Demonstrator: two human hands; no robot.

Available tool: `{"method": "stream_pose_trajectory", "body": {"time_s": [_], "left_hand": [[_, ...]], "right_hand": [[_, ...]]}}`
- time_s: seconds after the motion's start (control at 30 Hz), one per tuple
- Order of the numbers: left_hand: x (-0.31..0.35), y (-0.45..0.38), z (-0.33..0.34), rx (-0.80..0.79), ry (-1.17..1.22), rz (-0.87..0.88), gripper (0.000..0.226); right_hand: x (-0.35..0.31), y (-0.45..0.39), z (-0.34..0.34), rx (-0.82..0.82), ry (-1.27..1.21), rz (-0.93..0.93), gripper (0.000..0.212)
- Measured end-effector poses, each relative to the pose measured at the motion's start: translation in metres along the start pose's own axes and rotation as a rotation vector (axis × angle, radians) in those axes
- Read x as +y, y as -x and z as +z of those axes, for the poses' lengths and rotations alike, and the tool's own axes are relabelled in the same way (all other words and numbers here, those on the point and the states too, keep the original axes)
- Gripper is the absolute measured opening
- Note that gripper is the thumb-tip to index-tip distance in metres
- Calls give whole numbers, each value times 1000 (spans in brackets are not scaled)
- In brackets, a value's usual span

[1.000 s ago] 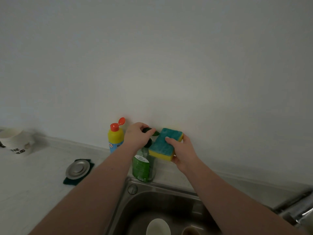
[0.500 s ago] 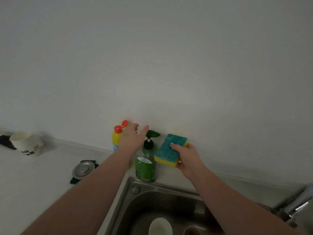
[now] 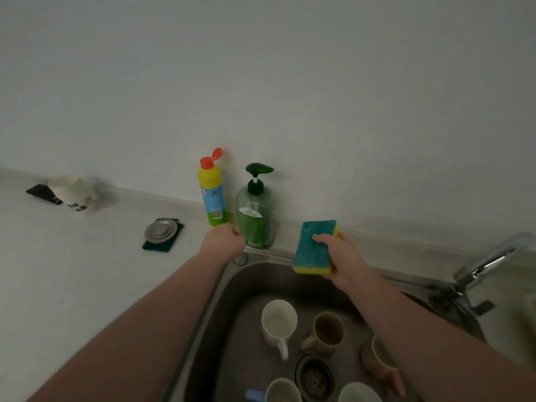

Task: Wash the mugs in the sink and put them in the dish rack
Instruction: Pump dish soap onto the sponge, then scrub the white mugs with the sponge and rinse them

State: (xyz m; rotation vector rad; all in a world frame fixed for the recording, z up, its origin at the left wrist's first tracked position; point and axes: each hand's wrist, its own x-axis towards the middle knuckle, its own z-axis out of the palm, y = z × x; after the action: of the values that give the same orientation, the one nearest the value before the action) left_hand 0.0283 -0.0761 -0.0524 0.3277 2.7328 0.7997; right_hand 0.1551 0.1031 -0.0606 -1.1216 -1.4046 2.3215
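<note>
Several mugs sit in the steel sink (image 3: pixel 229 303): a white mug (image 3: pixel 278 320), a tan mug (image 3: pixel 326 332) with a brown inside, a pink mug (image 3: pixel 377 361) partly behind my right forearm, and two more cut off by the bottom edge. My right hand (image 3: pixel 343 258) grips a teal and yellow sponge (image 3: pixel 313 248) over the sink's back rim. My left hand (image 3: pixel 222 239) hangs with loosely curled fingers beside the base of the green soap dispenser (image 3: pixel 255 210) and holds nothing.
A yellow bottle (image 3: pixel 211 190) with an open red cap stands left of the dispenser. On the left counter lie a metal sink stopper (image 3: pixel 160 231) on a dark cloth and a white cup (image 3: pixel 78 195). The faucet (image 3: pixel 490 256) reaches in at the right. The drain (image 3: pixel 314 378) lies between the mugs.
My left hand came off the dispenser pump and dropped to its base. My right hand carried the sponge right and down over the sink. The view tilted down, showing more mugs.
</note>
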Motion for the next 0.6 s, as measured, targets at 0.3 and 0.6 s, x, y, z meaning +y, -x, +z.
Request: {"method": "stream_pose_trajectory", "body": {"time_s": [0.3, 0.6], "left_hand": [[-39, 44, 110, -304, -132, -56, 32], [-61, 55, 188, -422, -185, -126, 39]], "right_hand": [[68, -2, -58, 22, 10, 176, 42], [103, -12, -93, 38, 67, 240, 39]]}}
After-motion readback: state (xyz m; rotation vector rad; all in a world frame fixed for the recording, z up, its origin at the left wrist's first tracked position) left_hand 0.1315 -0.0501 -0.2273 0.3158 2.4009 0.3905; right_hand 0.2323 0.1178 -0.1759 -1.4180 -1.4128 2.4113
